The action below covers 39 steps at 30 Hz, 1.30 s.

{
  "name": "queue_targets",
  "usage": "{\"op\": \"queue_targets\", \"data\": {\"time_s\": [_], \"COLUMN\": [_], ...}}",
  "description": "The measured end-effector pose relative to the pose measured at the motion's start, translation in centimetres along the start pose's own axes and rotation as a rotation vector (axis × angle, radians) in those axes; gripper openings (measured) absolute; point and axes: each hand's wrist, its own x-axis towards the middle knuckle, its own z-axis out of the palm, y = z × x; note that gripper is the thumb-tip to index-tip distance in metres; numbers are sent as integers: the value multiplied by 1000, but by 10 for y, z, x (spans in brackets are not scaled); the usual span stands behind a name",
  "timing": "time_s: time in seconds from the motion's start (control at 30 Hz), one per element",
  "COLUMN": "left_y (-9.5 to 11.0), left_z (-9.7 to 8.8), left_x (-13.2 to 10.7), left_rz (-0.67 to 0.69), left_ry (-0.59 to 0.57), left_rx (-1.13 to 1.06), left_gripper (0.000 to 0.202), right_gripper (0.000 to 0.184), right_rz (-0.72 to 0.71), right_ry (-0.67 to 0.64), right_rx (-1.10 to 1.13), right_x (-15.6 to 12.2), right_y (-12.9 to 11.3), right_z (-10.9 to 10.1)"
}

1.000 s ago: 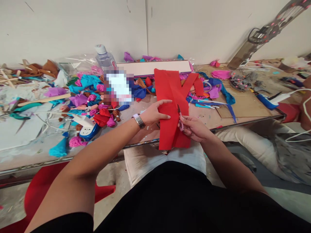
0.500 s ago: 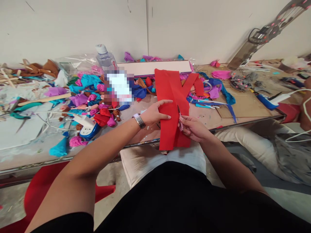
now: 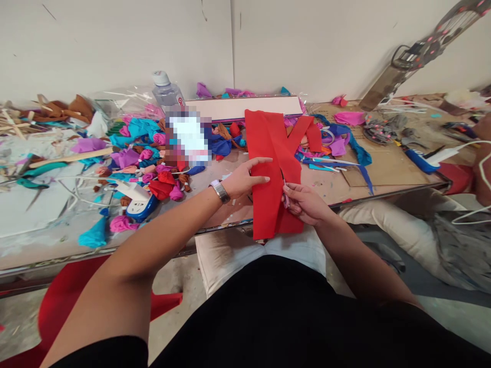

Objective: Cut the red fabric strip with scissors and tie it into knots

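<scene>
A long red cloth strip lies across the table's near edge and hangs over it. My left hand, with a watch on the wrist, rests flat on the strip's left part, fingers stretched out. My right hand is closed on small pink-handled scissors, their blades in the cloth between my hands. A second red band branches off to the upper right.
Coloured cloth scraps and rolled fabric pieces cover the left of the table. A water bottle, a white power strip and a long white box stand there. Another person's legs are at the right.
The scissor blades have sunk further into the red cloth and show less. My left hand stays pressed on the strip.
</scene>
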Motion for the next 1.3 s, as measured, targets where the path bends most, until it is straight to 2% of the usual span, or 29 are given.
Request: {"op": "queue_targets", "data": {"time_s": [0.07, 0.13, 0.3, 0.7, 1.3], "left_y": [-3, -7, -11, -10, -9], "left_z": [-1, -2, -4, -3, -2], "left_x": [2, 4, 6, 4, 4], "left_rz": [25, 13, -63, -17, 1], "left_ry": [50, 77, 33, -10, 7], "left_rx": [1, -31, -129, -84, -70], "left_gripper": [62, 62, 80, 79, 76], "right_gripper": [48, 48, 48, 48, 46], "right_rz": [10, 21, 33, 22, 10], "right_ry": [0, 0, 8, -4, 5], "right_rx": [3, 8, 16, -14, 2], "right_x": [-1, -2, -1, 4, 7], "right_y": [0, 0, 0, -4, 2], "right_z": [0, 0, -2, -3, -5]}}
